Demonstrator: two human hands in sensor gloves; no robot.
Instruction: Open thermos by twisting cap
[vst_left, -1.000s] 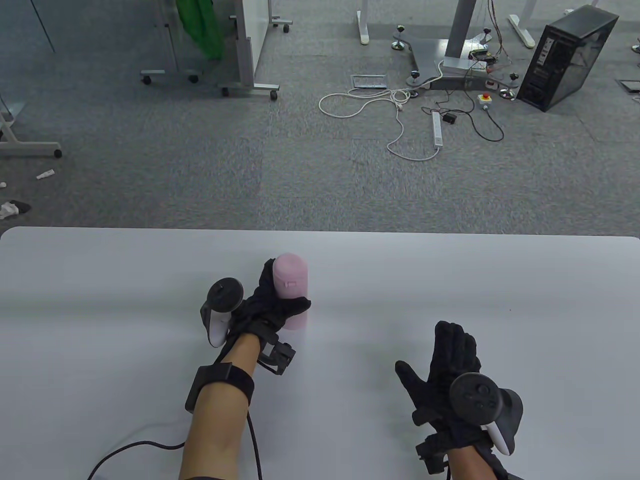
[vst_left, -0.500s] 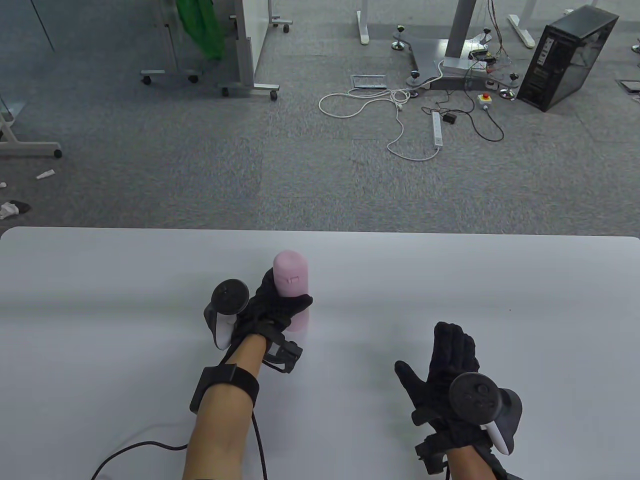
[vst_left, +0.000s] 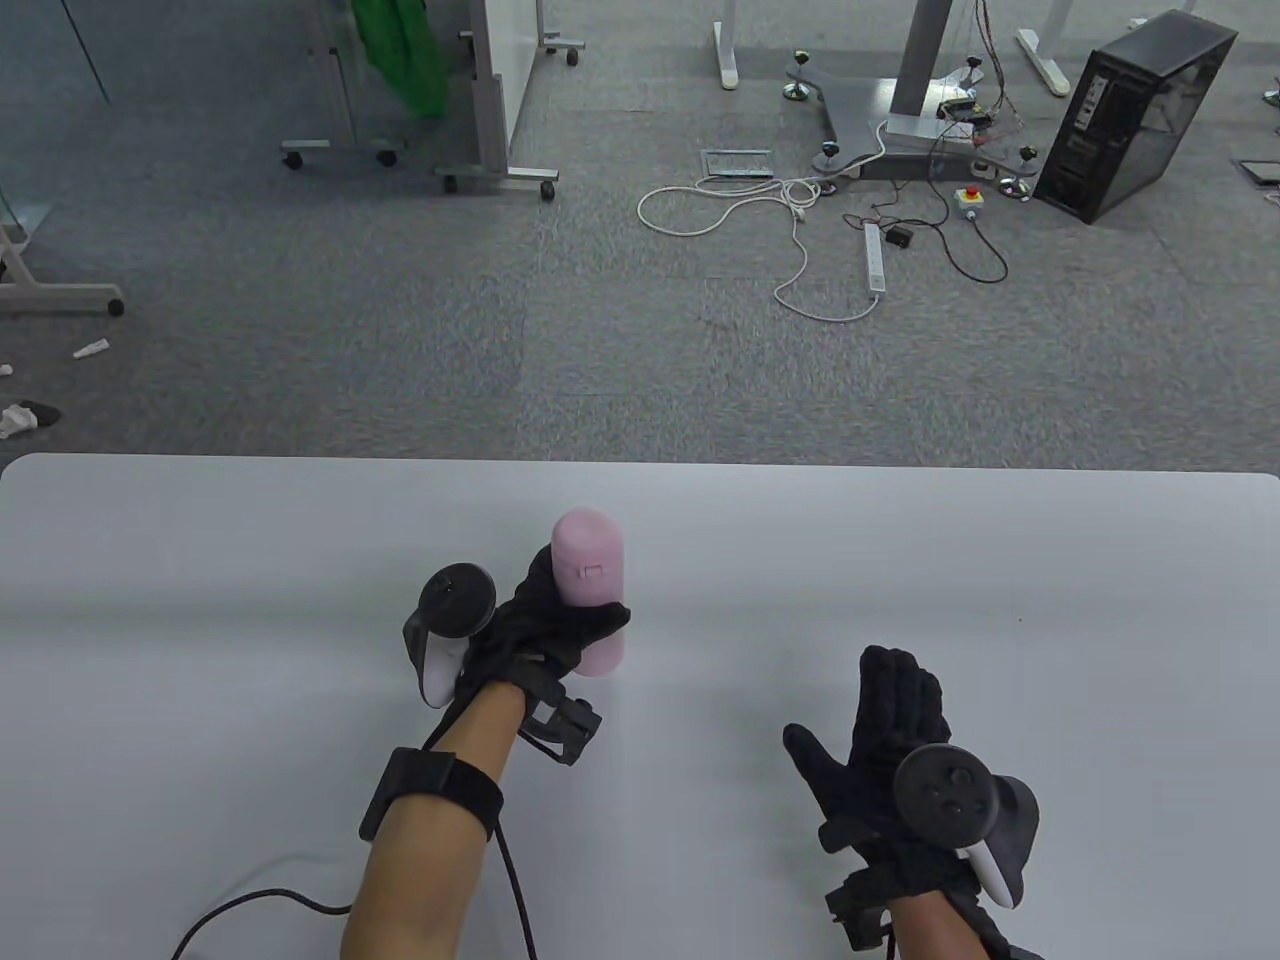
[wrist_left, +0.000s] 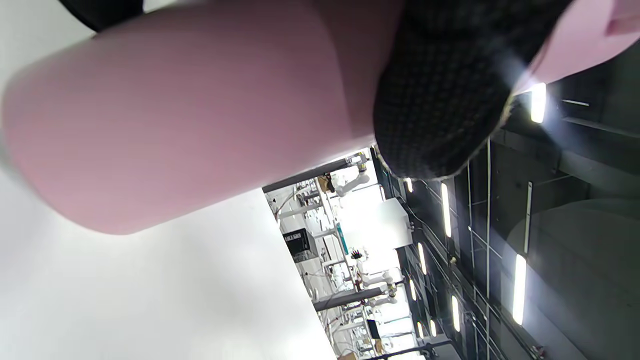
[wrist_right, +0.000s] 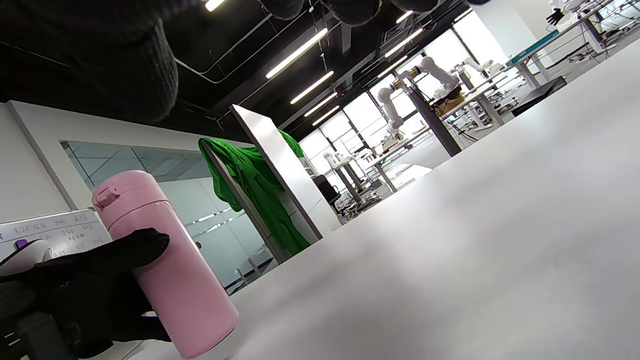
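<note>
Mid-counter (vst_left: 900, 560), left hand (vst_left: 540, 625) grasps the pink thermos (vst_left: 592, 600); right hand (vst_left: 885, 740) released, must reach its cap (vst_left: 585, 555) next.

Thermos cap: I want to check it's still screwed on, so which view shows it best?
Right wrist view: the cap shows side-on, seated on the pink thermos. Table view sees it from above; left wrist view shows only blurred body.

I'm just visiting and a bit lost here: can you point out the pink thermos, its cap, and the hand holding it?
pink thermos (wrist_right: 187, 305): right wrist view, lower body.
cap (wrist_right: 127, 195): right wrist view, side of the top section.
left hand (vst_left: 545, 625): table view, back of the glove wrapped around the bottle.
</note>
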